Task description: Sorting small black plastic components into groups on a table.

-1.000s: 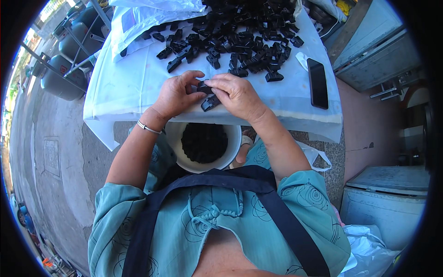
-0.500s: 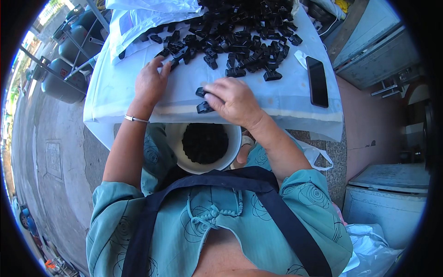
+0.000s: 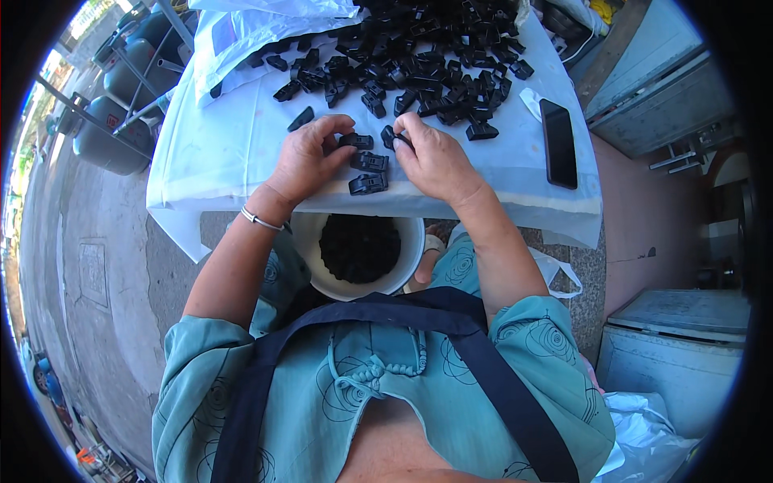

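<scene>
Over the near half of the table, my left hand [image 3: 307,158] pinches a small black plastic part [image 3: 357,141] between thumb and fingers. My right hand [image 3: 435,159], just to its right, is closed on another black piece [image 3: 388,137], mostly covered by the fingers. Below them, two matching black parts [image 3: 369,162] lie one in front of the other near the table's front edge. A single black piece [image 3: 301,118] rests beyond my left hand. Farther back spreads a big heap of the same black parts [image 3: 435,68].
The table [image 3: 217,161] has a white cover. A white plastic bag [image 3: 266,28] lies at its far left, and a phone [image 3: 558,143] at its right. Below the front edge stands a white bucket [image 3: 415,258] holding dark contents. Grey gas cylinders [image 3: 109,141] stand left.
Both hands have come together over the near middle. My left hand moved right and nearer, leaving one black piece apart from the heap. Another part now lies in the small row.
</scene>
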Available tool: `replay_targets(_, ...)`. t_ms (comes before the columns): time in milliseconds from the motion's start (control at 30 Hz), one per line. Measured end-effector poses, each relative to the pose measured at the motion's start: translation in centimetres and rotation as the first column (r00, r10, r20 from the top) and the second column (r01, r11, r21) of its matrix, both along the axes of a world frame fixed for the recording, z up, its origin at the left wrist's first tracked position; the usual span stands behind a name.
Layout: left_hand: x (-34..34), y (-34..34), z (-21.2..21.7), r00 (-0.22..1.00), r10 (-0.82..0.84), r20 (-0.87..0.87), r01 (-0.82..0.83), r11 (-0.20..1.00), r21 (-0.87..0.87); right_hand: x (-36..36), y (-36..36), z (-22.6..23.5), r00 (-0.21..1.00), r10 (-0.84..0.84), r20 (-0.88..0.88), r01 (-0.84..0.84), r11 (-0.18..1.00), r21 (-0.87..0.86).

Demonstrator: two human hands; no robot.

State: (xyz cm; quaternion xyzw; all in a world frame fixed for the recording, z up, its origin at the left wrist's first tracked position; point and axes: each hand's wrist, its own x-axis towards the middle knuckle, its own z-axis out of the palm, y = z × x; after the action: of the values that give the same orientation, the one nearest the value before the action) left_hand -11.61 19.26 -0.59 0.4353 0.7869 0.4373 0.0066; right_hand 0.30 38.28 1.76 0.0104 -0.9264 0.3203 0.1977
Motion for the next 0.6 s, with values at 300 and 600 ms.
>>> replay_targets(300, 0.0, 0.0, 0.5, 0.998, -0.027, 0.052, 0.029, 0.999, -0.04, -0.2, 1.1, -0.6, 0.995, 0.049, -0.086, -0.041, 0.994, 0.096)
replay_targets(600, -0.1, 0.0, 0.6, 0.994, -0.04, 0.105, 0.046, 0.998, -0.052, -1.5, -1.7, -1.1, 0.944, 0.203, -0.258, -0.173, 0.976, 0.135)
